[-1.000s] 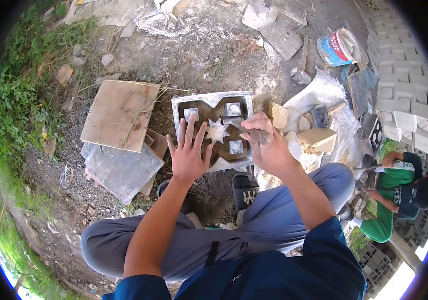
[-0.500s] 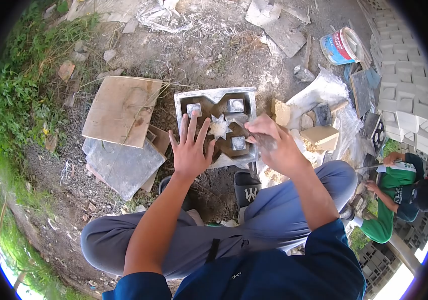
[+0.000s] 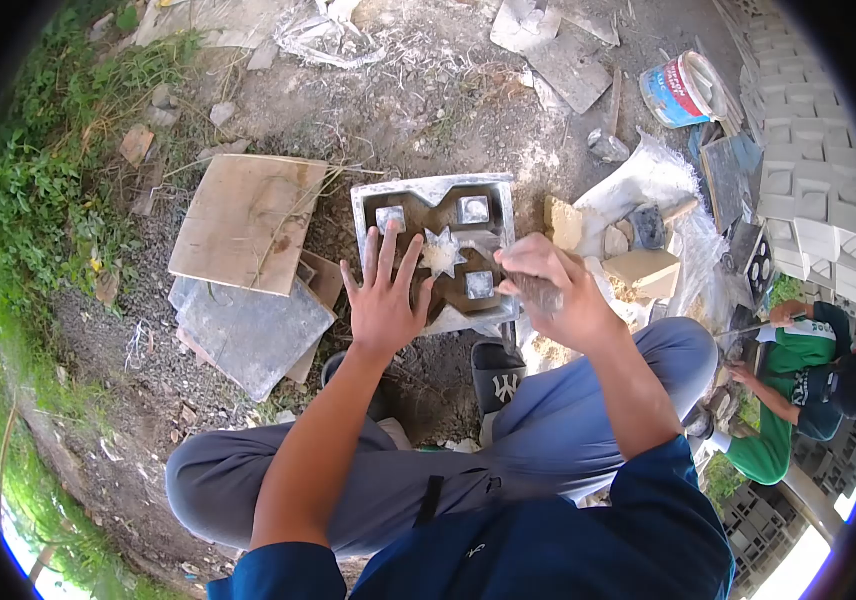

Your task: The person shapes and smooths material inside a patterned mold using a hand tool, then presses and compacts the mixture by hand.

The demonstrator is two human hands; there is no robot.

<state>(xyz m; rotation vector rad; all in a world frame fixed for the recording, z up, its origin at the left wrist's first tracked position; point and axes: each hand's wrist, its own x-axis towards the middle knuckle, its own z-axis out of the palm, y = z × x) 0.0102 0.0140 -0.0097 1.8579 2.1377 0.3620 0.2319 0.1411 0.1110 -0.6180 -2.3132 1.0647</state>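
Observation:
A grey mould [image 3: 432,186] lies on the ground in front of me, with raised square blocks [image 3: 473,209] and a star-shaped piece [image 3: 441,253] at its middle. My left hand [image 3: 388,300] rests on the mould's near left part, fingers spread, holding nothing. At the right side, my right hand [image 3: 553,290] is closed round a small hand tool [image 3: 480,241]. Its greyish end points left over the mould beside the star. Motion blur and the fingers hide the tool's exact kind.
Thin boards [image 3: 248,220] are stacked left of the mould. To the right, a white sack [image 3: 663,175] carries stones and a tan block [image 3: 643,272]. Farther off stand a paint bucket [image 3: 683,90] and pale stacked blocks [image 3: 813,150]. Another person [image 3: 788,385] sits at the right.
My left hand stays spread on the mould. The right hand and its tool shift only slightly, blurred by motion. The whole view moves a few pixels.

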